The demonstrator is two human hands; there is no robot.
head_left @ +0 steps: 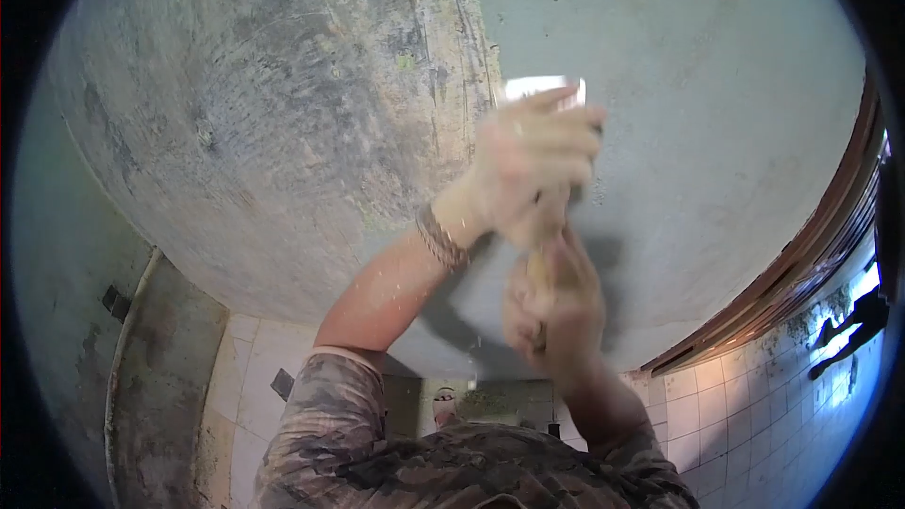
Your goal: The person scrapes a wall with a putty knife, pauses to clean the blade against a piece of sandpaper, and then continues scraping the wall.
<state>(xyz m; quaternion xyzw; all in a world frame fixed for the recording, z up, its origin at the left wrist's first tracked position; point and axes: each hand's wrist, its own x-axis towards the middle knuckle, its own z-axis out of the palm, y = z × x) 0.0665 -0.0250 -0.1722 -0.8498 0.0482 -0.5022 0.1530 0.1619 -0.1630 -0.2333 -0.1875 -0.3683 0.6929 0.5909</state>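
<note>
A paint scraper [542, 87] with a bright, light-coloured blade rests at or close to the wall [660, 57], near the edge between smooth pale green paint and a rough, scraped grey patch [311, 104]. My left hand [533, 165] is closed around the scraper just below the blade and is blurred by motion. Under it, my right hand [556, 306] wraps round the lower end of the tool, where a yellowish bit of handle shows between the fingers. Most of the handle is hidden by both hands. Small pale flakes hang in the air below.
White floor tiles [726, 405] lie below the wall at right, with brown slatted woodwork [764, 292] along the wall's right side. A dark silhouette [848, 330] stands against bright light at far right. A stained low partition [160, 368] is at left. My foot [444, 405] shows below.
</note>
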